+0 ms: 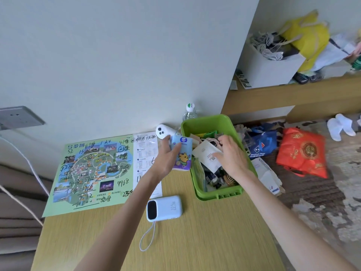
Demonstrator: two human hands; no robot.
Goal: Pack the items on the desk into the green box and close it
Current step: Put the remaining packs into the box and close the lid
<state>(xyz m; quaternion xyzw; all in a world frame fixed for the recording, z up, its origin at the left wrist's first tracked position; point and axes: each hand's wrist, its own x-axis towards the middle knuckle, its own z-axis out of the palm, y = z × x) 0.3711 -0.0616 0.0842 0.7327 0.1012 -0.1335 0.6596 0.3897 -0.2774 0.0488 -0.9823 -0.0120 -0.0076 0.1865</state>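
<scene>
**Tissue pack held beside the open green box, head view**

At far left a printed map [91, 173], covered with handwritten figures, lies flat on the wooden desk [195, 241]. A white sheet [146, 151] lies just beside it. Nearer the viewer, a pale blue power bank [165, 208] lies on the desk with its cord looped towards the front edge.

The left hand [168, 157] reaches in over the white sheet. Its fingers and thumb are curled round a soft tissue pack [181, 153] printed with a cartoon bear, and the pack stands upright in the grip. The pack is just beside the left wall of the green box [209, 124], outside it and not yet over the opening. Behind the fingertips, a white handheld device [166, 132] rests near the wall, and a clear bottle [189, 111] stands behind the box's far left corner.

The green box sits at the desk's right edge, lidless and already crowded with small items. The right hand [232, 155] is spread palm down over the contents, its fingers loosely extended and gripping nothing. It appears to rest on a white packet [207, 155], though contact cannot be confirmed from this angle.

On the floor to the right lie a blue bag [261, 145], a red bag [302, 153] and white slippers [340, 127].
</scene>
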